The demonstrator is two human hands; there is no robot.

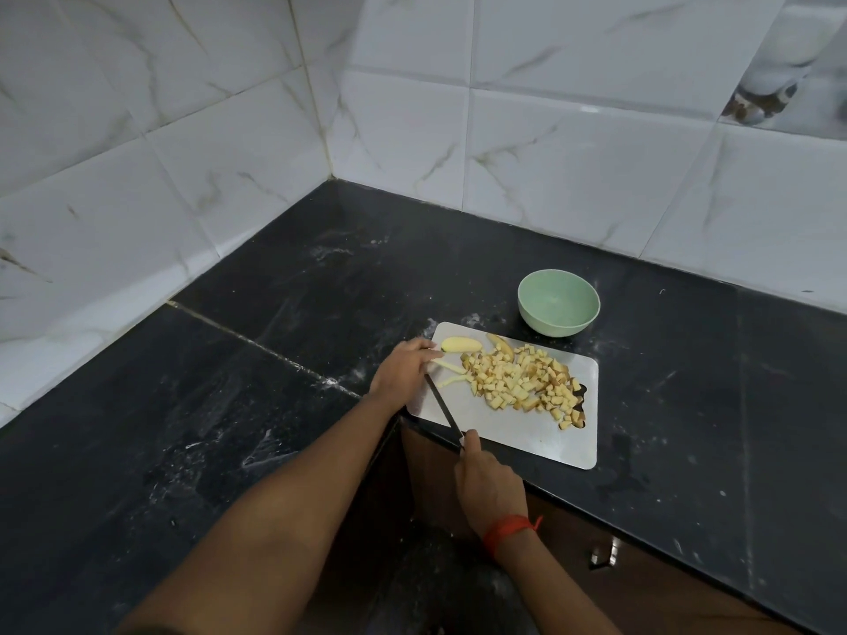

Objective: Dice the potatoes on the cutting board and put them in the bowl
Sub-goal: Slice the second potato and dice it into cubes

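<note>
Diced pale-yellow potato cubes (522,387) lie heaped across the middle and right of our white rectangular cutting board (527,444), which sits at centre frame on the black stone counter (275,341), its lower left corner reaching the counter's edge. At the board's upper left corner rest a peeled yellow potato wedge (460,345) and, just below it, two thin pale potato strips (451,373). Our left hand (403,373) comes in from the lower left with its fingers stretched out and held together, their tips down on the upper strip, beside the wedge. Our right hand (488,488), with a red thread band (508,529) on the wrist, is curled round the handle of a long dark-bladed kitchen knife (442,407). The blade runs diagonally up and left over the board's left edge, its tip hidden under our left hand. A round pale-green plastic bowl (559,309) stands upright on the counter just above the board's upper edge, right of centre. White marble-patterned wall tiles (573,153) fill the upper half of the frame
</note>
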